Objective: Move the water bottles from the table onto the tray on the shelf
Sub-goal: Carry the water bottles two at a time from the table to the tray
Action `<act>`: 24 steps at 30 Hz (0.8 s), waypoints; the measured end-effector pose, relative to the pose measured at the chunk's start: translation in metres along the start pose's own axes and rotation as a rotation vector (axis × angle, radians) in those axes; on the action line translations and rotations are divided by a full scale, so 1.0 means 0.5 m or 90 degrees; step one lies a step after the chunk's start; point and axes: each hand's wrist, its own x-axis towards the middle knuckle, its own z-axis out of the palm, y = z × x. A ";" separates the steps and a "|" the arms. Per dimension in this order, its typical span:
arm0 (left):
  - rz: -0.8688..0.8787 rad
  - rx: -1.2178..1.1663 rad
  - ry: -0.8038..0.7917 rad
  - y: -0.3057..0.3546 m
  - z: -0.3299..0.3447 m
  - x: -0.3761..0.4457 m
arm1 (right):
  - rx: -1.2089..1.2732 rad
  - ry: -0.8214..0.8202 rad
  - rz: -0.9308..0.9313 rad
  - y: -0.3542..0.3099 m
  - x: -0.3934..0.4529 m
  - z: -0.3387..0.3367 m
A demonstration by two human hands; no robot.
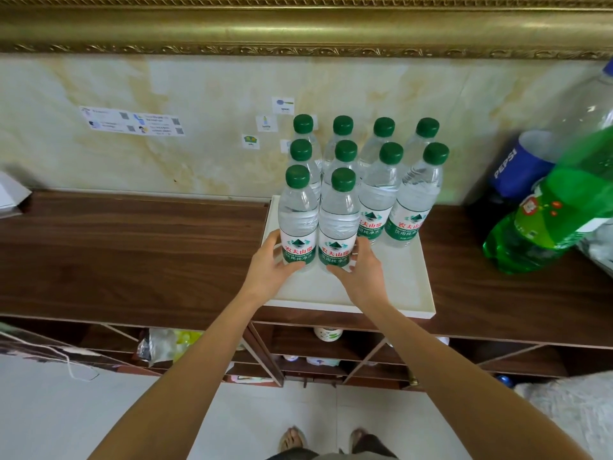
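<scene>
The left hand [270, 263] curls its fingers around the front-left water bottle [297, 224], and the right hand [360, 267] grasps the front-right water bottle [337, 227] beside it. Both bottles stand upright on the white tray [381, 293] in the centre of the frame, in front of eight other green-capped bottles [391, 180]. The tray lies on the dark wooden shelf [132, 247].

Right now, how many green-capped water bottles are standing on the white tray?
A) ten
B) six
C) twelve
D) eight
A: ten green caps show on the white tray, four in the back row, four in the middle and two in front, the front two bottles held by the left hand and the right hand.
</scene>
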 end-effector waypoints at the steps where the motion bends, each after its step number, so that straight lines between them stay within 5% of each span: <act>1: -0.001 -0.007 -0.002 0.001 0.000 -0.001 | 0.001 -0.001 0.001 0.000 0.001 0.000; 10: -0.010 -0.054 -0.054 0.010 -0.001 -0.008 | 0.063 -0.036 0.036 -0.004 0.003 -0.006; 18: -0.193 -0.477 -0.047 -0.013 -0.020 -0.023 | 0.506 -0.062 0.226 -0.010 -0.034 0.005; 24: -0.191 -0.404 -0.060 0.011 0.008 -0.036 | 0.514 -0.070 0.190 -0.018 -0.040 0.015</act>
